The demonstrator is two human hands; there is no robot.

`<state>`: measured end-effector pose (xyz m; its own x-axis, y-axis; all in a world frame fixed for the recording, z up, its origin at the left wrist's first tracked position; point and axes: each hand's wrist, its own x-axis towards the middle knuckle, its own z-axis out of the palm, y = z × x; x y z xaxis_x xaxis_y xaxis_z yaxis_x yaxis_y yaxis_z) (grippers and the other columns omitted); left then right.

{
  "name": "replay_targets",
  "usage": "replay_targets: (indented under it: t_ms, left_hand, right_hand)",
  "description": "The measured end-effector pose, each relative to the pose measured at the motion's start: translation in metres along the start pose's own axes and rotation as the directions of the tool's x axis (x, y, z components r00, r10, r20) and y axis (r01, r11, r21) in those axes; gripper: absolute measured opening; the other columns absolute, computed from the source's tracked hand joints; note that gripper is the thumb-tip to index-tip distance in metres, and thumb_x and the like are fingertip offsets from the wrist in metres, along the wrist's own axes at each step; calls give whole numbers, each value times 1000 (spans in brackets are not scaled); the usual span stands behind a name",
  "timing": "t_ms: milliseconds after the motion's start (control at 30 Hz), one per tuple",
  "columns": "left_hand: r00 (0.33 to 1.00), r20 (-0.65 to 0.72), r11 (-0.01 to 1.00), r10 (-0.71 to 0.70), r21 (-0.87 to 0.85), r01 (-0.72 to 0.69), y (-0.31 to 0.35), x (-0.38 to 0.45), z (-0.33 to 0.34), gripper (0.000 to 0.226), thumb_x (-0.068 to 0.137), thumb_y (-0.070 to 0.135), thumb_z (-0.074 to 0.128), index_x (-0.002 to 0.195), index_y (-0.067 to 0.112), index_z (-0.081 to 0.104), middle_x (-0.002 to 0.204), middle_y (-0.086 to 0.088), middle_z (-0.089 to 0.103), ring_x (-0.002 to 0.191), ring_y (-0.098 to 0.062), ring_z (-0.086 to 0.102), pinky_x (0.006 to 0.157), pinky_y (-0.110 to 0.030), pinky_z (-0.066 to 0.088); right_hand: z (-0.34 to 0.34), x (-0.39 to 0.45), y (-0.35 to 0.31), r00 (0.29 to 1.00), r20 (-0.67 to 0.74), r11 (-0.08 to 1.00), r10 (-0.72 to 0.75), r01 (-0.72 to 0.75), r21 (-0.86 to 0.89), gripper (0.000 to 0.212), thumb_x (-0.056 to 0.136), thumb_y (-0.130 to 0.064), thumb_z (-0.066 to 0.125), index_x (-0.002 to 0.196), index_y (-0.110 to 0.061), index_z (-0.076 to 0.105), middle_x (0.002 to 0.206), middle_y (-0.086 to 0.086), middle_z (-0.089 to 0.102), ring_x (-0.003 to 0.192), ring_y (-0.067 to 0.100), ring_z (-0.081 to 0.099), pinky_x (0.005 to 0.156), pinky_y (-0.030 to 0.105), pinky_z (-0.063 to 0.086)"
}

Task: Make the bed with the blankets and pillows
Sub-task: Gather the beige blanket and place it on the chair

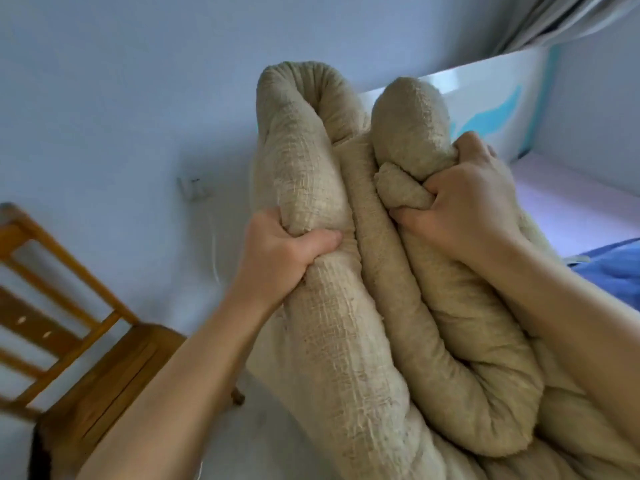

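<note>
At centre frame, the left hand (287, 251) and right hand (464, 199) each gripped the thick, folded beige woven blanket (346, 306); nothing looked spread on the bed yet.

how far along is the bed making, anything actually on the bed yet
Early. Done: nothing looks laid out; the pale mattress shows bare. In hand: left hand and right hand both grip the folded beige quilt, held up. Left: spreading it, the blue cloth, and pillows, none in view.

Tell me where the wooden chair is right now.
In the head view the wooden chair stands at the lower left against the pale wall, left of the left hand gripping the beige blanket.
</note>
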<state>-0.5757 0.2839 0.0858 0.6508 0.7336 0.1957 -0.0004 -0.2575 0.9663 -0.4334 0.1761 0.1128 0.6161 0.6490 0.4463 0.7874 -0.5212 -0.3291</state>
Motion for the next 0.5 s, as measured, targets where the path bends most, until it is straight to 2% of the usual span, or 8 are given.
replay_targets:
  t_ms: [67,133,167,233,367,433,500]
  left_hand:
    - [993,-112,997,-26,68,33,3,-11,-32,12,52,20,70,54,8,70,53,1,71,53,-15,70,50,-25,55]
    - [969,-244,988,-30,138,66,0,-18,-65,38,50,26,71,68,-7,69,68,-17,73,66,-31,70,58,-39,57]
    - [949,-314,976,-39,191,104,-2,-22,-83,49,48,29,70,75,-12,66,76,-24,72,73,-37,68,65,-46,56]
    - [911,-407,945,-68,265,189,-8,-26,-109,53,47,34,70,76,-10,65,82,-27,69,81,-40,67,73,-51,54]
    - [804,-580,907,-130,257,332,-27,-34,-165,46,46,33,69,80,2,66,85,-26,68,77,-36,67,75,-47,55]
    - [761,-627,898,-168,221,380,-37,-34,-189,40,51,29,72,82,6,64,78,-18,63,70,-30,62,67,-42,53]
    - [703,-679,882,-212,177,436,-47,-32,-212,31,60,20,80,80,8,59,69,-13,56,57,-25,55,58,-30,46]
  right_hand:
    - [16,4,-30,996,72,997,-51,47,53,34,72,-38,70,83,-6,74,94,3,29,97,26,41,90,31,34]
    - [41,8,-63,983,141,988,-121,105,115,33,72,-37,70,83,-5,74,93,3,31,88,23,39,86,31,36]
    - [56,10,-81,971,177,980,-162,137,145,34,72,-37,70,84,-5,74,92,3,32,87,25,42,84,31,37]
    - [82,13,-112,943,234,962,-235,191,195,34,73,-36,69,87,-5,74,92,4,33,94,31,50,82,30,38]
    - [140,24,-181,840,304,877,-449,350,328,34,73,-36,69,90,-7,74,84,3,33,95,30,48,77,27,37]
    - [166,31,-212,782,318,822,-537,400,405,33,73,-35,69,86,-5,74,71,-2,27,84,24,42,71,25,33]
    - [191,38,-241,728,330,773,-601,423,473,31,73,-34,69,82,-5,74,69,-11,19,82,18,37,70,26,33]
